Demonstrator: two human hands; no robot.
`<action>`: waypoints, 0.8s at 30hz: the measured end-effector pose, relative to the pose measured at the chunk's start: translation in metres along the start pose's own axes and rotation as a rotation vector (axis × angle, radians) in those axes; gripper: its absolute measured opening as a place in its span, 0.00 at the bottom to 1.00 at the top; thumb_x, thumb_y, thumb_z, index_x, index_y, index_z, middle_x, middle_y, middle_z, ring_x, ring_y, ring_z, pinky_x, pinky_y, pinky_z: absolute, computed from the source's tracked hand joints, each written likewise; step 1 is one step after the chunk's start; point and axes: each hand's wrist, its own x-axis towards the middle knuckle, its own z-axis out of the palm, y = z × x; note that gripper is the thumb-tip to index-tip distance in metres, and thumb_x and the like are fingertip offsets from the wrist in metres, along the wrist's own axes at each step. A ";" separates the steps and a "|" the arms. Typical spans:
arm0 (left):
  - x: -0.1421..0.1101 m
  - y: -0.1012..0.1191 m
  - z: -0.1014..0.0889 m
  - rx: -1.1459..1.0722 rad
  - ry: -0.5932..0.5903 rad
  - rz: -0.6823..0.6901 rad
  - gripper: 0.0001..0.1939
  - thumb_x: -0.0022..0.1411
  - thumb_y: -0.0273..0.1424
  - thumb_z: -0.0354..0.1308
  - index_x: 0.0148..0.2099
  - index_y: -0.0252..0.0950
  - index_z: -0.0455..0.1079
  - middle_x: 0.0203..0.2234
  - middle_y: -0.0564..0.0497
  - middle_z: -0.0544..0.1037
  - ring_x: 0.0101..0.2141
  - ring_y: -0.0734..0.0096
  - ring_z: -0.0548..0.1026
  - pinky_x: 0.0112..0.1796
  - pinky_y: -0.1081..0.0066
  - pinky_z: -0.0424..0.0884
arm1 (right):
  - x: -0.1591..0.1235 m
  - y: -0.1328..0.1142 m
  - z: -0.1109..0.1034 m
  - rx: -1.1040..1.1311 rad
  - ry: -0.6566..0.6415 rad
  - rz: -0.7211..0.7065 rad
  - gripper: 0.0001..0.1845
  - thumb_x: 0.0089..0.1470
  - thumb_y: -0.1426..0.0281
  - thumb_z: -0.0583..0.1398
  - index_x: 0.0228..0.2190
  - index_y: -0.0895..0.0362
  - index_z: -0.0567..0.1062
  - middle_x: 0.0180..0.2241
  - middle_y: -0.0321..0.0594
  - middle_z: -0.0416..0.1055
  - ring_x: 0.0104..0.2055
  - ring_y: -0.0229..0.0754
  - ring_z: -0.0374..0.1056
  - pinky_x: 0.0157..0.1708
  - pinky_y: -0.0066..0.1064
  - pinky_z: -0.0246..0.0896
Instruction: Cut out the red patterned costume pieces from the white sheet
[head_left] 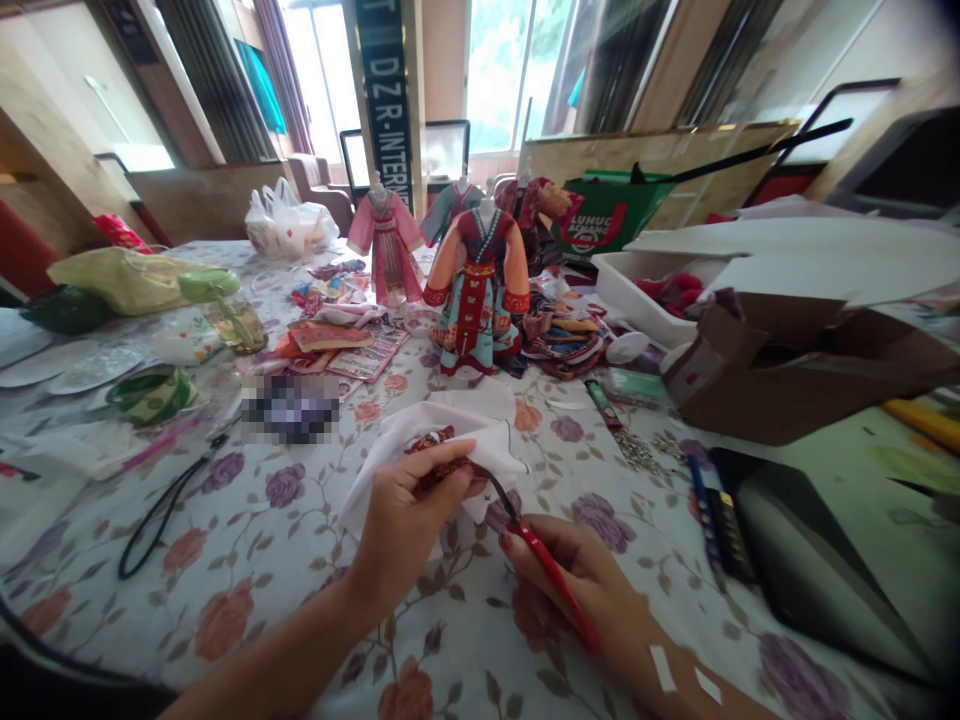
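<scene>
Between the fingers of my left hand (412, 505) is a small piece of dark red patterned fabric (431, 440). Under it lies a white cloth (390, 432), spread and crumpled on the flowered tablecloth (300, 560). My right hand (566, 560) is wrapped round a pair of red-handled scissors (551, 570). Their dark blades point up and left to the fabric edge near my left fingertips. Whether the blades touch the fabric is hard to make out.
Beyond the cloth stand miniature robes on stands, the nearest a red and orange robe (480, 290). An open cardboard box (787, 370) and a black tablet-like slab (810, 540) lie on the right. At left are a green tape roll (154, 395) and a black cord loop (161, 520).
</scene>
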 end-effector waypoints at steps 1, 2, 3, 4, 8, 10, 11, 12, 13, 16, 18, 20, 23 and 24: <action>0.000 0.000 0.000 0.004 -0.001 0.000 0.11 0.55 0.27 0.63 0.42 0.36 0.78 0.34 0.52 0.82 0.34 0.68 0.81 0.42 0.69 0.79 | 0.000 0.001 0.000 -0.005 -0.002 -0.001 0.24 0.47 0.52 0.64 0.18 0.55 0.61 0.09 0.27 0.57 0.12 0.33 0.57 0.14 0.24 0.50; 0.000 -0.001 0.000 0.009 -0.002 -0.001 0.11 0.55 0.27 0.63 0.42 0.36 0.78 0.34 0.52 0.82 0.34 0.68 0.81 0.42 0.69 0.79 | 0.000 0.001 -0.001 -0.008 -0.004 -0.003 0.24 0.47 0.52 0.64 0.18 0.55 0.62 0.09 0.27 0.57 0.12 0.33 0.57 0.14 0.24 0.50; 0.000 -0.001 -0.001 0.010 -0.001 -0.001 0.11 0.55 0.27 0.63 0.43 0.36 0.78 0.34 0.52 0.82 0.34 0.68 0.81 0.42 0.69 0.79 | 0.000 0.002 -0.001 -0.011 -0.006 -0.004 0.24 0.47 0.52 0.64 0.19 0.55 0.62 0.10 0.27 0.57 0.12 0.33 0.57 0.14 0.24 0.50; 0.000 -0.001 -0.001 0.009 0.000 -0.005 0.12 0.55 0.27 0.63 0.43 0.37 0.78 0.34 0.52 0.82 0.34 0.68 0.81 0.42 0.69 0.79 | 0.001 0.002 -0.001 -0.017 -0.006 -0.005 0.24 0.47 0.52 0.64 0.19 0.55 0.62 0.09 0.27 0.57 0.12 0.33 0.57 0.14 0.24 0.49; 0.000 -0.001 -0.001 -0.016 0.001 -0.014 0.12 0.54 0.27 0.64 0.43 0.37 0.78 0.32 0.53 0.82 0.33 0.70 0.81 0.41 0.72 0.79 | 0.001 0.002 -0.001 -0.026 0.002 0.010 0.24 0.46 0.51 0.64 0.19 0.55 0.62 0.09 0.27 0.57 0.12 0.33 0.57 0.13 0.24 0.48; -0.001 -0.001 -0.001 -0.023 0.002 -0.019 0.12 0.54 0.27 0.64 0.43 0.37 0.78 0.32 0.53 0.82 0.33 0.71 0.81 0.41 0.73 0.79 | 0.001 0.001 0.000 -0.027 0.006 0.011 0.24 0.46 0.51 0.64 0.18 0.56 0.62 0.09 0.27 0.57 0.11 0.32 0.56 0.13 0.23 0.48; -0.001 -0.002 -0.001 -0.027 0.002 -0.019 0.12 0.54 0.27 0.64 0.43 0.37 0.78 0.32 0.54 0.82 0.33 0.71 0.81 0.41 0.73 0.79 | 0.001 0.001 0.000 -0.028 0.008 0.010 0.24 0.46 0.51 0.64 0.18 0.56 0.62 0.08 0.27 0.57 0.11 0.32 0.56 0.13 0.23 0.48; 0.000 -0.002 -0.001 -0.029 0.001 -0.021 0.12 0.54 0.27 0.64 0.43 0.37 0.78 0.32 0.54 0.82 0.33 0.71 0.81 0.41 0.73 0.78 | 0.001 0.002 0.000 -0.030 0.011 0.008 0.24 0.46 0.52 0.64 0.18 0.56 0.62 0.08 0.26 0.56 0.11 0.32 0.56 0.13 0.23 0.48; 0.000 -0.002 -0.001 -0.032 0.002 -0.020 0.12 0.54 0.27 0.64 0.43 0.37 0.78 0.32 0.54 0.82 0.33 0.71 0.81 0.41 0.73 0.78 | 0.001 0.002 0.000 -0.032 0.012 0.005 0.24 0.47 0.52 0.64 0.18 0.56 0.62 0.08 0.26 0.56 0.11 0.32 0.56 0.13 0.23 0.48; 0.000 -0.003 -0.001 -0.035 -0.004 -0.017 0.12 0.55 0.27 0.64 0.43 0.38 0.78 0.32 0.54 0.82 0.34 0.72 0.81 0.42 0.73 0.78 | 0.001 0.004 -0.001 -0.022 0.009 -0.009 0.23 0.48 0.53 0.64 0.18 0.56 0.62 0.09 0.26 0.56 0.12 0.32 0.56 0.14 0.24 0.48; 0.000 -0.003 -0.001 -0.034 -0.006 -0.013 0.12 0.55 0.27 0.64 0.43 0.38 0.78 0.32 0.54 0.82 0.34 0.72 0.81 0.42 0.73 0.78 | 0.001 0.004 -0.001 -0.018 0.008 -0.008 0.23 0.48 0.53 0.64 0.18 0.56 0.62 0.09 0.26 0.56 0.12 0.32 0.56 0.14 0.24 0.48; -0.001 -0.002 -0.001 -0.030 -0.005 -0.012 0.12 0.55 0.27 0.63 0.43 0.38 0.78 0.32 0.54 0.82 0.34 0.72 0.81 0.42 0.73 0.78 | 0.001 0.004 -0.001 -0.013 0.012 -0.001 0.23 0.48 0.53 0.64 0.18 0.55 0.62 0.09 0.26 0.56 0.12 0.33 0.56 0.14 0.24 0.47; -0.001 -0.001 -0.001 0.000 -0.006 -0.015 0.12 0.55 0.28 0.63 0.44 0.38 0.78 0.33 0.53 0.82 0.34 0.72 0.80 0.41 0.73 0.77 | 0.001 0.003 -0.001 -0.007 0.002 -0.001 0.24 0.49 0.54 0.63 0.18 0.55 0.61 0.09 0.26 0.56 0.12 0.33 0.57 0.14 0.24 0.48; -0.001 0.000 -0.002 0.028 -0.009 -0.010 0.12 0.56 0.29 0.63 0.44 0.38 0.78 0.34 0.53 0.82 0.34 0.72 0.80 0.41 0.74 0.77 | 0.001 0.003 -0.001 -0.002 -0.003 0.003 0.24 0.49 0.54 0.63 0.18 0.55 0.61 0.09 0.26 0.56 0.12 0.33 0.57 0.14 0.24 0.49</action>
